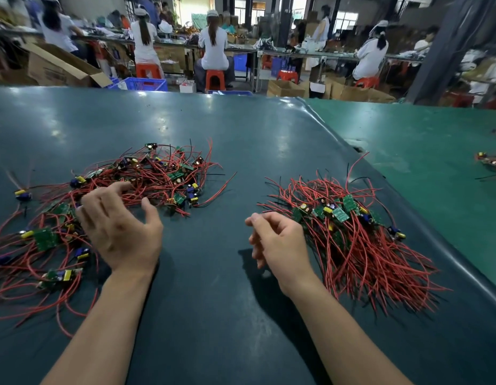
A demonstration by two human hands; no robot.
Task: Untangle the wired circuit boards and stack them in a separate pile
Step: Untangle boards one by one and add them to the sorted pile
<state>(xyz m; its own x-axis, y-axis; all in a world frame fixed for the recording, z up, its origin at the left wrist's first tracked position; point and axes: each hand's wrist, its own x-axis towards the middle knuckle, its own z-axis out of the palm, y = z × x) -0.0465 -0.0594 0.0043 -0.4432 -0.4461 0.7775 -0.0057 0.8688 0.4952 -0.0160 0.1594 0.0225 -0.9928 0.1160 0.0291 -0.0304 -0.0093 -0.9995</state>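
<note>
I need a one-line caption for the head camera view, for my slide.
Both hands empty: left hand reaches into the tangled boards; right hand hovers beside the sorted pile.

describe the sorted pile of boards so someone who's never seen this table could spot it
On the dark green table, look just beyond the right hand. The sorted pile lies there, its red wires combed one way toward the near edge, unlike the tangled heap by the left hand.

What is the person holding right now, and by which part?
Nothing. The left hand hovers open over the tangled pile, and the right hand hangs loosely curled and empty beside the sorted pile.
</note>
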